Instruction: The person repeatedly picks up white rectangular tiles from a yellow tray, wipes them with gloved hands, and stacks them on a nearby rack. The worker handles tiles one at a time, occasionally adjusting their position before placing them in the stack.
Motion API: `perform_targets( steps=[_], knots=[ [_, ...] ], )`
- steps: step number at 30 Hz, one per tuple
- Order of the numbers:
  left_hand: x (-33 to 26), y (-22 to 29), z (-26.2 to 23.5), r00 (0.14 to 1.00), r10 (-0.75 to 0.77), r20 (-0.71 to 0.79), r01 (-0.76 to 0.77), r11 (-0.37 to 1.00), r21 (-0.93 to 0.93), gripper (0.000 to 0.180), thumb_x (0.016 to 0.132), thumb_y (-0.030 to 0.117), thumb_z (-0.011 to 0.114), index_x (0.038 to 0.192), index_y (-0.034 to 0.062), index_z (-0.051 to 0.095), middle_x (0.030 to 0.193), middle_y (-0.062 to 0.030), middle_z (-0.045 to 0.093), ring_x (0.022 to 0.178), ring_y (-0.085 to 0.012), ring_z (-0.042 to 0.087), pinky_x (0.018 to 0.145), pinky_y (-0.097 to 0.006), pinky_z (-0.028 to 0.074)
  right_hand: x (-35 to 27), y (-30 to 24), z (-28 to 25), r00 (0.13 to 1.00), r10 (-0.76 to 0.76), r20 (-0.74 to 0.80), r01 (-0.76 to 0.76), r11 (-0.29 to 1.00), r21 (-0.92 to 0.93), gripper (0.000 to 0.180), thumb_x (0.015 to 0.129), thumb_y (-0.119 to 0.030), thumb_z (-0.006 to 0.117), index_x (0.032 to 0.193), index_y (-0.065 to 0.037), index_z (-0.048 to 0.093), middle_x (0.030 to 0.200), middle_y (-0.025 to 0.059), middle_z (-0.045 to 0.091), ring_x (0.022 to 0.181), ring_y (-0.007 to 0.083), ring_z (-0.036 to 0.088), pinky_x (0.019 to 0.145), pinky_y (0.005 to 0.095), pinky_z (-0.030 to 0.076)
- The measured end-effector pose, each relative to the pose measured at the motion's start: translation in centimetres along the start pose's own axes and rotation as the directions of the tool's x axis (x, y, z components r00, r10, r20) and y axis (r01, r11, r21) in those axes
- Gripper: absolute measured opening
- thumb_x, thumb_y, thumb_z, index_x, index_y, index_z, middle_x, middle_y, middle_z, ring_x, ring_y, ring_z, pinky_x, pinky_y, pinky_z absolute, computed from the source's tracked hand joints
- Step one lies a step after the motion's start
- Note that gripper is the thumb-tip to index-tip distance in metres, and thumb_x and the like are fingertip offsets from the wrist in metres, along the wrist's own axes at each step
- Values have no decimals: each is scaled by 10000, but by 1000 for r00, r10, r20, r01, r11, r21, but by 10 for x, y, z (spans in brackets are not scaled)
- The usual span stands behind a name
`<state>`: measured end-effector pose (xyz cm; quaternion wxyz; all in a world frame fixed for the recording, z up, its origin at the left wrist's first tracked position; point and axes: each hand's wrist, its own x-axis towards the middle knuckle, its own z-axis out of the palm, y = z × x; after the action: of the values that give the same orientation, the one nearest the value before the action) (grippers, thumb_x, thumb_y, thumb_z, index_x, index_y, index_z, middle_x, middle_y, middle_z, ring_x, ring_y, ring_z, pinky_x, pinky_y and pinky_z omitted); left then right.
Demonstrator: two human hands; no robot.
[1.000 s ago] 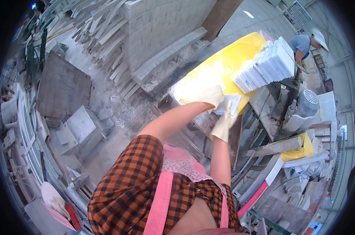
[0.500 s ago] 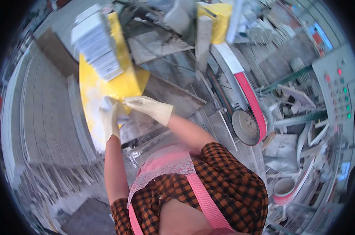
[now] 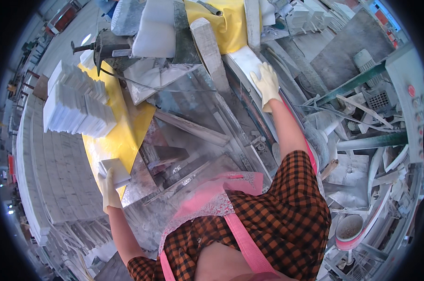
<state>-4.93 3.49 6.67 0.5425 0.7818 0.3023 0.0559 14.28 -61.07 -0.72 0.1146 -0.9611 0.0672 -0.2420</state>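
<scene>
My left hand point(image 3: 108, 189), in a cream rubber glove, grips a small white square tile point(image 3: 118, 171) by its left side. The tile is over the near end of a yellow sheet point(image 3: 111, 149). Farther up that sheet stands a tall stack of white tiles point(image 3: 76, 107), its rows uneven. My right hand point(image 3: 267, 85), gloved alike, reaches out to the far right. Its fingers are spread at the edge of a flat white strip point(image 3: 242, 63) on a long, narrow belt machine. No object shows in that hand.
Long grey slabs point(image 3: 57, 168) are piled at the left. A wooden bar point(image 3: 193, 126) slants across the middle. On the right stand a control panel point(image 3: 411, 89), a green metal beam point(image 3: 373, 141) and a round cup point(image 3: 350, 226). Yellow sheeting point(image 3: 226, 28) drapes the far end of the belt machine.
My hands have parted. The right has swung away to the belt machine's white strip, while the left has come nearer and leftward with the tile. The whole view has shifted.
</scene>
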Motion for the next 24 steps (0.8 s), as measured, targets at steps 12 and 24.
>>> perform_targets(
  steps=[12, 24],
  knots=[
    [-42, 40, 19, 998, -39, 42, 36, 997, 71, 690, 947, 386, 627, 1496, 33, 404, 1392, -113, 537, 1307, -244, 503, 1129, -378, 354, 72, -52, 70, 955, 238, 179, -212, 965, -153, 696, 957, -544, 496, 1510, -123, 453, 1629, 78, 297, 1506, 282, 239, 1186, 696, 57],
    [-16, 14, -3, 994, -84, 65, 81, 995, 52, 658, 957, 344, 634, 1482, 23, 401, 1333, -116, 570, 1230, -235, 567, 1062, -385, 443, 3, -32, 29, 988, 133, 79, -127, 989, -74, 584, 981, -424, 513, 1489, -134, 495, 1584, 49, 420, 1471, 219, 347, 1225, 527, 168]
  ],
)
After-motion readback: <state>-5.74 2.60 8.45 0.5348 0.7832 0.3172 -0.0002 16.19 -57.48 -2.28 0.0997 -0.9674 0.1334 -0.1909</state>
